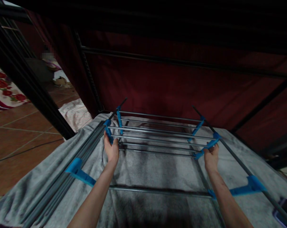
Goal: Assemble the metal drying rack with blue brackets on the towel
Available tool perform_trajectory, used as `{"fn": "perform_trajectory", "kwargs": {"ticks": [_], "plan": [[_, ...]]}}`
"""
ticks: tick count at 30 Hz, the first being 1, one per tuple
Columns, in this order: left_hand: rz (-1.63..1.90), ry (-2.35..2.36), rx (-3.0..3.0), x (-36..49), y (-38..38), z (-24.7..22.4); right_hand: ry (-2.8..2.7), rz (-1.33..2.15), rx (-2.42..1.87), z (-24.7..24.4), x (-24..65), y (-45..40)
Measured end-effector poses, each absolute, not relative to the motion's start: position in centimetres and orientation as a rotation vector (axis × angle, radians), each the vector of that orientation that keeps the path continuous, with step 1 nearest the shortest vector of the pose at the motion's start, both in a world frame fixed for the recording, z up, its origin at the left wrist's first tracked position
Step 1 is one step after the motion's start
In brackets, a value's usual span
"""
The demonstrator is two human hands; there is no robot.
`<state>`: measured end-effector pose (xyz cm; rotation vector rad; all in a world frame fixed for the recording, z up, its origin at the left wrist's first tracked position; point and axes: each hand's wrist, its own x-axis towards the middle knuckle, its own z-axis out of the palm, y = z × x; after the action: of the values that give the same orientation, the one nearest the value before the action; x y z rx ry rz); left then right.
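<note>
Left hand point(112, 151) pinching the nine-o'clock bracket point(108, 129), right hand point(211, 158) the three-o'clock bracket point(207, 147): even pressure should best keep the rods point(157, 153) level.

Left forearm point(96, 198): bare, entering at the lower edge, slanting forward and inward. Left wrist point(113, 161): bent slightly, the hand angled outward from the forearm's line. Left hand point(112, 150): back partly visible, clasping; thumb point(115, 143) on the inner side, set apart from the fingers point(106, 139), which reach forward on the outer side, tips partly hidden. Right forearm point(225, 198): bare, entering at the lower edge, slanting forward and inward. Right wrist point(212, 171): nearly straight. Right hand point(211, 158): clasping, thumb on the inner side, fingers bent forward, tips partly hidden. Arms: both extended, well apart, elbows out of view.
</note>
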<state>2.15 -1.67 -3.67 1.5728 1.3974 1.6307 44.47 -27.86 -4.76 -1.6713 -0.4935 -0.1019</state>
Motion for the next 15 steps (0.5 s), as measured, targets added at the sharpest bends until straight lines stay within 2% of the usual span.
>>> {"fn": "perform_trajectory", "kwargs": {"ticks": [10, 15], "plan": [[1.679, 1.469, 1.534, 3.07, -1.39, -4.46, -0.424, -0.158, -1.807, -4.60, 43.66, -27.53], [1.597, 1.470, 1.571, 2.55, -1.35, -3.89, -0.407, -0.110, -1.724, -4.23, 44.24, -27.12]]}}
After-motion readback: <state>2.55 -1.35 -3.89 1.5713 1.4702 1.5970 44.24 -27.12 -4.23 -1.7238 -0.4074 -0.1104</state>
